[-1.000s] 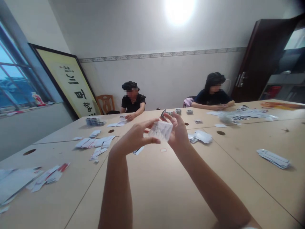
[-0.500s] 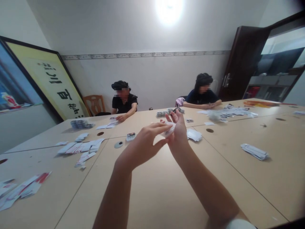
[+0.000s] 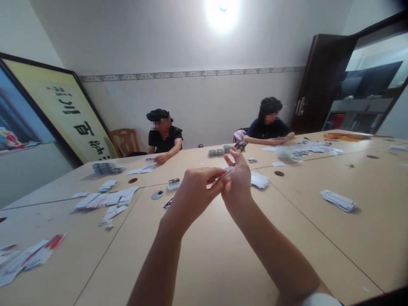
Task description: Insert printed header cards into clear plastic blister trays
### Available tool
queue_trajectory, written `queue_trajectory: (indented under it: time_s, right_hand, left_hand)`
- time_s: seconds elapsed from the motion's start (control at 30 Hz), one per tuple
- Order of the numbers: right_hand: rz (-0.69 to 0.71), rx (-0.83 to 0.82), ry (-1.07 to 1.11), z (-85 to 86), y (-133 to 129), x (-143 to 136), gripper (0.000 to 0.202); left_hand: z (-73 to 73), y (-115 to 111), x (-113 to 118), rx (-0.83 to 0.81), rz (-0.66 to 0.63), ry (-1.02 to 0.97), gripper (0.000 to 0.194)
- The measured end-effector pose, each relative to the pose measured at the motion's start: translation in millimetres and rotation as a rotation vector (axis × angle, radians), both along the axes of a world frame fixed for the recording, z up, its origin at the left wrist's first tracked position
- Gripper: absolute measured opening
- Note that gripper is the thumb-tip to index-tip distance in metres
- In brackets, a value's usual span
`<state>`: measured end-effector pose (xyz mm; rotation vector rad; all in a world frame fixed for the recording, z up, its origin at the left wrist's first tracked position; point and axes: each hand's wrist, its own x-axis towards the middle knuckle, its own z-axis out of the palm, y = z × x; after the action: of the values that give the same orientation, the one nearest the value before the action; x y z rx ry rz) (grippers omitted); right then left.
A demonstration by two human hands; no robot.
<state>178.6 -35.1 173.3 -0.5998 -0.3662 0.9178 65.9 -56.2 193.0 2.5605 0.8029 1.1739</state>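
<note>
My left hand [image 3: 204, 182] comes in from the left, its thumb and fingertips closed on a small whitish, see-through plastic piece [image 3: 228, 171]. That piece lies against the palm of my right hand [image 3: 237, 176], which is turned up with curled fingers. At the right fingertips a dark printed card [image 3: 241, 145] sticks up. Both hands are raised over the table [image 3: 210, 255]. Just left of my left wrist lies another dark printed card [image 3: 168, 204], partly covered by the arm. Behind it stands a small clear box with a dark label [image 3: 174, 183].
White packets [image 3: 259, 180] lie beyond my right hand, a bundle of white strips [image 3: 338, 200] farther right. Paper strips [image 3: 106, 197] spread out on the left. Small stacked packs [image 3: 219, 151] stand at the back. Two people [image 3: 165, 140] sit across the table, hands on it.
My left fingers have closed in from lying flat over the plastic piece to pinching it. The card at my right fingertips shows more of its face. A card beside my left wrist has come into view.
</note>
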Motion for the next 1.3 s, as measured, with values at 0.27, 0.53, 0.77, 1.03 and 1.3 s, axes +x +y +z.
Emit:
queue_trajectory:
  time_s: [0.27,0.53,0.77,1.03,1.3]
  right_hand:
    - [0.072,0.069,-0.028,2.5,-9.9,-5.6,0.037]
    - [0.01,0.177,-0.114,-1.8,-15.1,-17.9,0.048]
    - [0.004,0.285,-0.074,5.2,-22.6,-25.6,0.051]
    - [0.09,0.356,-0.005,3.3,-22.0,-30.4,0.053]
    - [0.104,0.363,0.001,-1.7,-22.0,-37.7,0.049]
  left_hand:
    - [4.4,-2.1,-0.5,0.192,0.142,0.153,0.015]
    - [4.2,9.7,-9.7,0.234,0.14,0.065,0.027]
    - [13.3,-10.8,-10.3,0.012,0.127,-0.19,0.025]
    - [18.2,-25.6,-12.2,-0.054,0.285,-0.419,0.024]
    - [18.8,-24.8,-15.2,-0.091,0.301,-0.418,0.022]
